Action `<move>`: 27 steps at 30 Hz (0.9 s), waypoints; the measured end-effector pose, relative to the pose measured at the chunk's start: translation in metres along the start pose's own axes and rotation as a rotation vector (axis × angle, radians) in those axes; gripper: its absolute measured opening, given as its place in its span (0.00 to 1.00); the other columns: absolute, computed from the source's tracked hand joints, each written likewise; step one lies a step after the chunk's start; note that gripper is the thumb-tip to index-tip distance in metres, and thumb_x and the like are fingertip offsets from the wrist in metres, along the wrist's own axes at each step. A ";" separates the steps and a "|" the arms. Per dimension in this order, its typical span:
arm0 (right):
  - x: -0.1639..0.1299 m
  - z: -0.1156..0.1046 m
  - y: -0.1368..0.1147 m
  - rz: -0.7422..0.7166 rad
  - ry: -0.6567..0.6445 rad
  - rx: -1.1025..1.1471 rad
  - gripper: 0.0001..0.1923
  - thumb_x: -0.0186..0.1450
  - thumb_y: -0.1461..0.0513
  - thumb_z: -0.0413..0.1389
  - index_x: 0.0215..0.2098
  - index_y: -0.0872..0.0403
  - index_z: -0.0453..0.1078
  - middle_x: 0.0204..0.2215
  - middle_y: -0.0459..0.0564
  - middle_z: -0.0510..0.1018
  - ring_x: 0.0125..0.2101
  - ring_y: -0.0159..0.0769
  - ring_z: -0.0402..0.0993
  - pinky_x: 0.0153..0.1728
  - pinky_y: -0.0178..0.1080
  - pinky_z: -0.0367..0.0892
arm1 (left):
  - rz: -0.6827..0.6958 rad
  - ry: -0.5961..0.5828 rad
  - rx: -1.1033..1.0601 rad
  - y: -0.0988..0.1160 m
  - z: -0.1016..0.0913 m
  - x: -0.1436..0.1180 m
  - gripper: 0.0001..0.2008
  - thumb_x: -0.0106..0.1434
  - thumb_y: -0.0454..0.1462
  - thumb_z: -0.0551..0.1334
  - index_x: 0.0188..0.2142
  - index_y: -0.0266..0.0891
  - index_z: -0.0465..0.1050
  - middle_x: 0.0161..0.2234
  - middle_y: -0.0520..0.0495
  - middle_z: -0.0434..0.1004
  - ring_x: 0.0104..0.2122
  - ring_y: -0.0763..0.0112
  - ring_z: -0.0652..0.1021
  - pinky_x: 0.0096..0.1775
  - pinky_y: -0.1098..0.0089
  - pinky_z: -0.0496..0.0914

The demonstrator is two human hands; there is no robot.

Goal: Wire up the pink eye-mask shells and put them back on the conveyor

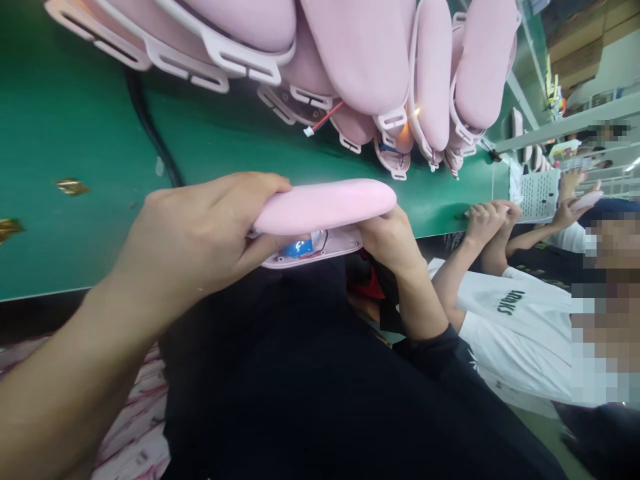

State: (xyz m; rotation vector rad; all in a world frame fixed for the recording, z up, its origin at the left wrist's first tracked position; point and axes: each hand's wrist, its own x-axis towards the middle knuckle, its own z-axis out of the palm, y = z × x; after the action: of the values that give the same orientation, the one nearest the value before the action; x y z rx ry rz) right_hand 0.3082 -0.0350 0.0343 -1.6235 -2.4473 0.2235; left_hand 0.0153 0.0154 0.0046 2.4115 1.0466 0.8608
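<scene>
Green counter (75, 120) fills the upper left and runs off toward the far right, with a dark cable (150, 127) lying across it. My black clothing takes up the lower middle, below the counter's edge.

Pile of pink pads (360, 47) sits on the counter at the top, each in a white frame with slotted tabs. Some are face down and show wiring, including a red wire (327, 117) with a small white plug.

My left hand (200, 233) is clenched around the left end of one pink pad (325, 203), fingers curled over the top, thumb underneath. My right hand (393, 240) grips its right end from below, and the black sleeve starts just past the wrist. The pad is held level just off the near counter edge, over my lap, well apart from the pile. Pressed against its underside is a white base shell (320, 250), with a blue part (297, 248) showing in the gap between the two.

To the right, a co-worker in a white shirt (520, 320) has hands (485, 217) resting at the counter edge. A printed sheet (540, 195) lies just beyond them. Small gold scrap (73, 187) lies far left on the counter.
</scene>
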 end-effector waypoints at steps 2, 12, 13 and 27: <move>-0.002 0.001 -0.001 -0.006 -0.038 0.006 0.15 0.76 0.64 0.53 0.46 0.48 0.83 0.48 0.53 0.84 0.51 0.44 0.80 0.56 0.49 0.77 | 0.020 0.003 0.010 0.000 0.000 -0.001 0.22 0.81 0.52 0.55 0.64 0.46 0.71 0.59 0.48 0.84 0.53 0.57 0.86 0.41 0.62 0.71; -0.005 0.012 -0.007 0.054 0.100 -0.064 0.16 0.78 0.64 0.47 0.46 0.52 0.79 0.41 0.53 0.80 0.44 0.43 0.77 0.47 0.45 0.77 | -0.046 -0.016 0.001 0.003 -0.004 -0.001 0.22 0.81 0.52 0.54 0.64 0.45 0.74 0.60 0.50 0.83 0.55 0.59 0.86 0.44 0.62 0.71; -0.004 0.012 -0.007 0.038 0.109 -0.072 0.17 0.79 0.64 0.47 0.46 0.52 0.79 0.41 0.53 0.79 0.44 0.43 0.77 0.46 0.46 0.77 | -0.065 -0.019 0.006 0.005 -0.005 -0.001 0.23 0.81 0.52 0.53 0.63 0.45 0.75 0.60 0.51 0.84 0.55 0.59 0.85 0.44 0.62 0.71; 0.004 -0.002 -0.014 0.109 -0.004 0.074 0.15 0.77 0.65 0.49 0.45 0.54 0.79 0.45 0.55 0.84 0.49 0.44 0.81 0.51 0.45 0.78 | -0.200 -0.094 -0.032 0.006 -0.005 0.000 0.28 0.78 0.59 0.50 0.64 0.52 0.75 0.61 0.57 0.82 0.58 0.59 0.83 0.48 0.61 0.72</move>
State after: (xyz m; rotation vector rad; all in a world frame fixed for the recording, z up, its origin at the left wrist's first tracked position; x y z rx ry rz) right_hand 0.2950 -0.0363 0.0398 -1.7282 -2.3264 0.3305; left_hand 0.0153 0.0123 0.0112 2.2512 1.2032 0.6838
